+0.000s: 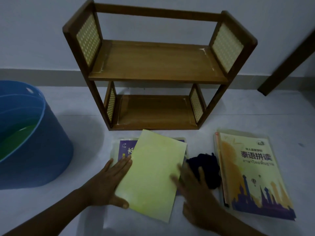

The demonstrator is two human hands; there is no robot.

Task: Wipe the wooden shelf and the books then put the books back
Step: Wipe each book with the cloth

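A two-tier wooden shelf (158, 62) stands bare on the floor against the wall. In front of it a pale yellow-green book (151, 174) lies tilted over a purple book (123, 149). My left hand (109, 184) holds the yellow-green book's left edge, fingers straight along it and thumb on its lower corner. My right hand (194, 188) is blurred, fingers spread over the book's right edge and next to a dark cloth (204, 166). A stack of books (252, 176) with a yellow cityscape cover lies to the right.
A blue tub (30, 133) holding greenish liquid stands at the left. A dark wooden leg or board (286, 65) leans at the far right. The floor is pale, and the light is dim.
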